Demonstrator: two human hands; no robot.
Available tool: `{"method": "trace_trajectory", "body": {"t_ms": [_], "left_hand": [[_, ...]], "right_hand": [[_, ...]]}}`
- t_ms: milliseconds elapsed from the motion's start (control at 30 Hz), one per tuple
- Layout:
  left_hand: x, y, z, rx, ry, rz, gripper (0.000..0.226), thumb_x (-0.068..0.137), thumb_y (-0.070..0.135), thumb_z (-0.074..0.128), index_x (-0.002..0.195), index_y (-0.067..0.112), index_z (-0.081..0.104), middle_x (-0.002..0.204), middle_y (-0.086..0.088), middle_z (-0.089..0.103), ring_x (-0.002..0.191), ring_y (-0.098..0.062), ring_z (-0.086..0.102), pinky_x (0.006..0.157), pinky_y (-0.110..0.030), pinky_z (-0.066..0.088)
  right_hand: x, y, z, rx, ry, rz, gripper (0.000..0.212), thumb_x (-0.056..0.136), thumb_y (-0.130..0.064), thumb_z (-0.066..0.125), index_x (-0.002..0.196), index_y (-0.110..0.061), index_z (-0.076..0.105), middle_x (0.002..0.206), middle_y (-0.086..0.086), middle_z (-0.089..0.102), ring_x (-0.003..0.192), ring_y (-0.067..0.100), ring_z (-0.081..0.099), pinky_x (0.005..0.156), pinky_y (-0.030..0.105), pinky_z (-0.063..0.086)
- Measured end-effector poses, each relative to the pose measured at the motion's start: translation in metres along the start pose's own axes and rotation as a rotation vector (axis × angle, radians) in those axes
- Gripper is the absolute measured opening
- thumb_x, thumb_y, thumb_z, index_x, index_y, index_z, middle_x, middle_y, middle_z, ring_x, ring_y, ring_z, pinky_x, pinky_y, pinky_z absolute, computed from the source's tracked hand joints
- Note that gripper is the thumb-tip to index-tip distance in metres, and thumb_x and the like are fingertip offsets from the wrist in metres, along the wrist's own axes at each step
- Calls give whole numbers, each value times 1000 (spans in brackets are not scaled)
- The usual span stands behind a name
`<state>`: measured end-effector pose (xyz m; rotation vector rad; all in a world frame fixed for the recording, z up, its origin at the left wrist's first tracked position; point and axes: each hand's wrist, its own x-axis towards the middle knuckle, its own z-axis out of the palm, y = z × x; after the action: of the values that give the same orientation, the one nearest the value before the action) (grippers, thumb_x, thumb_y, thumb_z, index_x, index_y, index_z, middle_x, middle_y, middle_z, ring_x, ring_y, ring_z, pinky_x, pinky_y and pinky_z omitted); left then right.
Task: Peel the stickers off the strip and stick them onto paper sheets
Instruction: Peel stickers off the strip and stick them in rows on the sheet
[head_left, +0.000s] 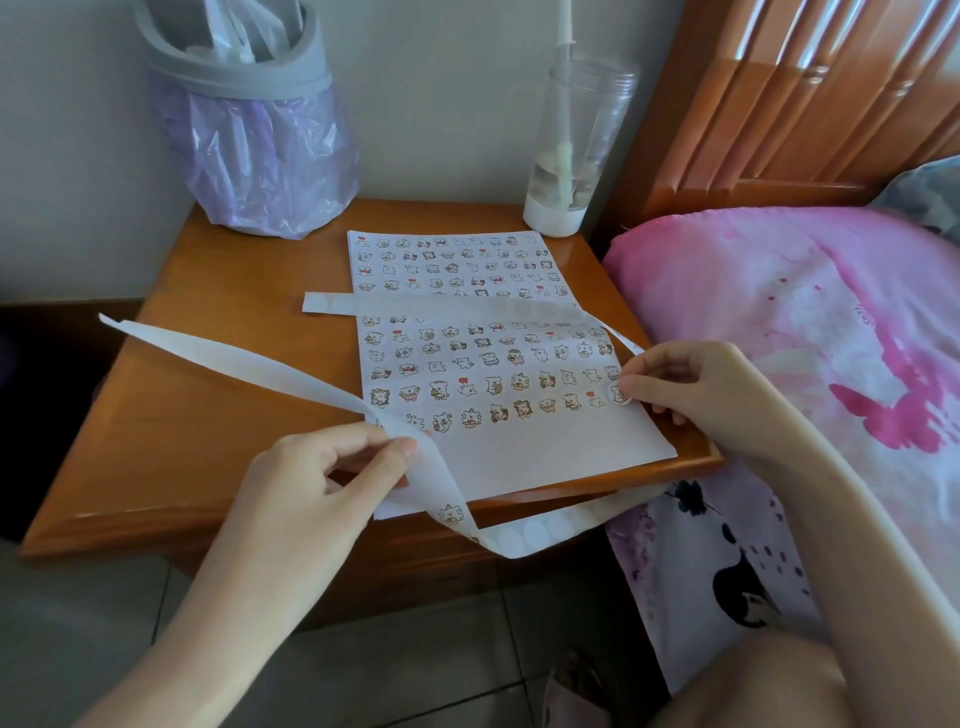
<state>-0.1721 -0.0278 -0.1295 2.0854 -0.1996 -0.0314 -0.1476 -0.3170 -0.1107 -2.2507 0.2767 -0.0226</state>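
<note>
A white paper sheet (545, 452) lies on the wooden bedside table (208, 415), covered with rows of small cartoon stickers. My left hand (311, 483) pinches a long white backing strip (249, 364) near the table's front edge; the strip loops below the edge, where one sticker (451, 514) still sits on it. My right hand (691, 389) presses a round sticker (619, 395) onto the sheet's right edge with thumb and fingertip. Another piece of the strip (332, 302) lies across the middle of the sheet.
A grey bin with a purple plastic liner (254, 140) stands at the table's back left. A clear bottle (571, 145) stands at the back right. A pink bed cover (810, 332) and wooden headboard (810, 93) border the table on the right.
</note>
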Motion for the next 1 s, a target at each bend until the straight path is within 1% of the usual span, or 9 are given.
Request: {"method": "trace_trajectory", "body": {"t_ms": [100,167,233,333,433,567,700,800,1000], "left_hand": [[0,-1,0,-2,9,1,16,83,34,58,93,30,70,70,22,67,63,12,57,52,-1,41],[0,-2,0,-1,8,0,18,83,34,58,94,29,70,76,24,65,65,13,57,52,-1,40],[0,-2,0,1,3,-3,15,83,35,58,92,33,69,72,24,67,66,12,57,52,-1,40],[0,-2,0,5,-5,-9,8,83,36,58,84,38,66,73,40,62,65,5,59,52,-2,41],[0,-3,0,8,1,-6,16,83,37,57,89,31,71,70,27,67,65,-6,59,51,-4,41],[0,-3,1,16,6,-3,20,83,36,57,96,28,71,82,25,65,66,7,58,52,-2,41],[0,0,0,-7,-9,-12,9,83,36,58,85,38,67,72,27,67,64,6,58,51,-3,41],[0,2,0,-3,-21,4,10,83,36,57,78,44,62,81,40,60,62,6,58,52,-3,41],[1,2,0,16,-26,10,10,83,36,57,78,44,60,83,43,56,68,0,60,49,-4,41]], "right_hand": [[1,1,1,5,5,-7,3,81,-19,71,83,-17,71,73,-5,68,53,-5,53,49,6,40],[1,1,2,-1,9,-13,2,81,-19,71,83,-17,71,73,-6,68,53,-8,53,48,5,39],[1,2,2,-1,10,-17,2,81,-18,71,83,-17,71,73,-6,68,52,-8,53,48,4,39],[1,2,2,8,11,-31,3,81,-15,71,83,-14,71,73,-3,67,51,-8,53,49,4,39],[1,2,3,3,11,-44,2,81,-15,71,83,-15,70,73,-5,67,51,-8,54,49,4,39],[1,3,3,-12,15,-54,2,81,-16,71,81,-18,70,73,-6,67,53,-8,53,50,4,39],[2,4,5,-32,30,-63,2,81,-17,71,81,-19,70,75,-5,67,56,-6,55,51,4,40],[2,4,6,-70,45,-65,3,81,-19,71,82,-21,69,79,-6,67,65,2,58,55,8,44],[2,4,10,-97,74,-100,8,81,-15,71,78,-22,67,77,-5,67,67,6,56,59,10,45]]}}
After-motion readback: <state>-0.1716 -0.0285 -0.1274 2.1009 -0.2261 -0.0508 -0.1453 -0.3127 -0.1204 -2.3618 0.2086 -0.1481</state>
